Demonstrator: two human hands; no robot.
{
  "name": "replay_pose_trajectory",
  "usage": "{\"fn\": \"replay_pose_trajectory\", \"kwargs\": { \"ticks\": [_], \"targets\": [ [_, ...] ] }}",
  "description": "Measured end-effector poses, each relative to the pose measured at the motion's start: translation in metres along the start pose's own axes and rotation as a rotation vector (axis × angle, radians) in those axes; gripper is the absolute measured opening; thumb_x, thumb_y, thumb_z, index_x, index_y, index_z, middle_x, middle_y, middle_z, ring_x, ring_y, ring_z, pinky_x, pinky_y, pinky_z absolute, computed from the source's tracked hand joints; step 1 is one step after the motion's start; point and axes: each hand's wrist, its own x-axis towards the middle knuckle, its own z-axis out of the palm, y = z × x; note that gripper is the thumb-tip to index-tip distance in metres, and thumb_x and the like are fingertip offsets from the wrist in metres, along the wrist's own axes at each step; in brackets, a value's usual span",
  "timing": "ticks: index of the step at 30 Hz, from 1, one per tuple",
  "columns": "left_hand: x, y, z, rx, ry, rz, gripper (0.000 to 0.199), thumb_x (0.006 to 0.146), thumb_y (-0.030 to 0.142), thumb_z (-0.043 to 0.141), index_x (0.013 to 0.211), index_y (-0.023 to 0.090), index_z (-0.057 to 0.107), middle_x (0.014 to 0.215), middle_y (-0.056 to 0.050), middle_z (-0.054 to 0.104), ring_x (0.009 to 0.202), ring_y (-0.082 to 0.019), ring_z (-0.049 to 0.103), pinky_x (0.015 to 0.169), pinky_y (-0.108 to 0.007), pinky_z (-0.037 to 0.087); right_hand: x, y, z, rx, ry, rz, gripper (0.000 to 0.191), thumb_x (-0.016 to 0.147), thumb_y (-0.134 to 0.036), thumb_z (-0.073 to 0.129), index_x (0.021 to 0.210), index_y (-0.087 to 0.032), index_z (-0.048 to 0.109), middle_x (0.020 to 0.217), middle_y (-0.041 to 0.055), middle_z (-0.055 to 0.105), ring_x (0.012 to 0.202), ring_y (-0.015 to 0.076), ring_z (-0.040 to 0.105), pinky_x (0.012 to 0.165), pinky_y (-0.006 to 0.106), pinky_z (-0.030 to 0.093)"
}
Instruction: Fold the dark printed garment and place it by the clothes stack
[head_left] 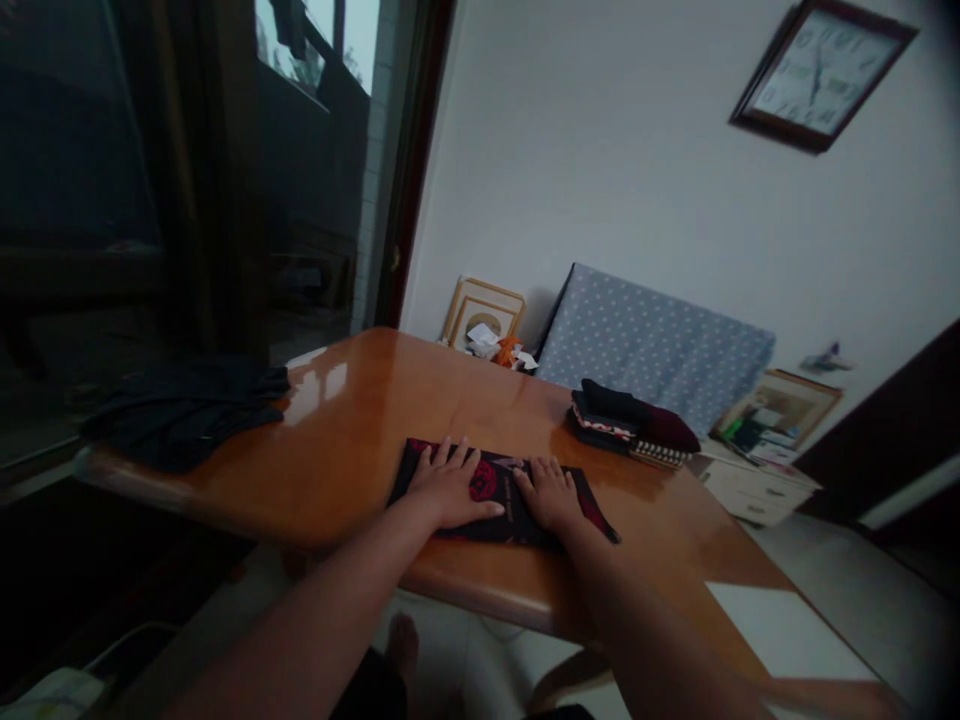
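A dark garment with red patterns [517,522] lies folded flat near the front edge of the wooden table. My left hand [448,488] rests palm down on its left part, fingers spread. On the right part of the cloth lies my right hand [553,497], also flat with its fingers somewhat apart. Neither hand grips the fabric. The garment's right end tapers to a point beyond my right hand.
A stack of folded clothes [630,425] sits at the table's far right edge. A loose dark garment [187,410] lies at the left end. A white sheet [787,630] is at the right. Behind stand a dotted blue cloth cover [652,340] and a low cabinet [754,490].
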Motion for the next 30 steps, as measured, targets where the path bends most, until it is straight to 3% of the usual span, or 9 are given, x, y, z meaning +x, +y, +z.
{"fn": "replay_pose_trajectory", "kwargs": {
  "ticks": [5,7,11,14,20,23,30],
  "targets": [
    [0.006,0.009,-0.007,0.075,-0.054,-0.036,0.114,0.067,0.094,0.037,0.157,0.024,0.028,0.166,-0.011,0.012,0.15,-0.043,0.0,0.115,-0.066,0.001,-0.004,0.001,-0.004,0.082,0.022,-0.025,0.079,0.096,-0.068,0.015,0.155,-0.017,0.03,0.161,0.0113,0.028,0.151,0.0282,0.012,0.119,0.051,0.004],
    [0.008,0.02,-0.007,0.109,-0.024,-0.047,0.107,0.073,0.091,0.031,0.155,0.022,0.032,0.165,-0.012,0.017,0.151,-0.041,0.001,0.114,-0.066,-0.001,-0.004,0.003,-0.005,0.102,0.029,-0.031,0.079,0.096,-0.068,0.017,0.155,-0.017,0.03,0.161,0.0121,0.029,0.151,0.0287,0.012,0.119,0.051,0.003],
    [0.008,0.046,0.003,0.139,0.073,0.05,0.092,0.085,0.082,0.014,0.153,0.024,0.035,0.164,-0.01,0.022,0.152,-0.035,0.004,0.116,-0.064,-0.004,-0.003,0.005,-0.005,0.135,0.029,-0.04,0.08,0.096,-0.068,0.019,0.154,-0.014,0.03,0.161,0.0131,0.028,0.151,0.0299,0.011,0.119,0.051,0.002],
    [0.006,0.056,0.011,0.161,0.021,0.106,0.092,0.083,0.085,0.018,0.155,0.029,0.032,0.164,-0.008,0.021,0.152,-0.035,0.006,0.115,-0.065,-0.002,-0.003,0.005,-0.005,0.156,0.03,-0.037,0.08,0.096,-0.067,0.019,0.155,-0.014,0.03,0.161,0.0135,0.028,0.151,0.0297,0.01,0.119,0.051,0.002],
    [0.008,0.054,0.014,0.204,-0.041,0.107,0.099,0.078,0.089,0.025,0.157,0.029,0.026,0.165,-0.008,0.016,0.151,-0.038,0.005,0.113,-0.069,0.0,-0.002,0.005,-0.005,0.199,0.058,-0.042,0.081,0.095,-0.068,0.021,0.154,-0.014,0.031,0.161,0.0136,0.027,0.151,0.0299,0.009,0.119,0.05,0.001],
    [0.009,0.053,0.013,0.208,-0.04,0.104,0.1,0.077,0.089,0.026,0.157,0.03,0.025,0.165,-0.008,0.015,0.151,-0.038,0.005,0.113,-0.069,0.0,0.001,0.007,-0.01,0.214,0.012,-0.044,0.083,0.094,-0.069,0.021,0.155,-0.013,0.029,0.162,0.0135,0.024,0.151,0.0301,0.008,0.119,0.05,0.002],
    [0.009,0.053,0.014,0.208,-0.039,0.112,0.101,0.077,0.09,0.027,0.157,0.028,0.024,0.165,-0.01,0.014,0.151,-0.038,0.005,0.113,-0.069,-0.002,-0.005,0.034,-0.015,0.157,0.081,0.08,0.092,0.092,-0.074,0.02,0.154,-0.007,0.028,0.161,0.0192,0.023,0.151,0.0325,0.01,0.118,0.052,0.001]
  ]
}}
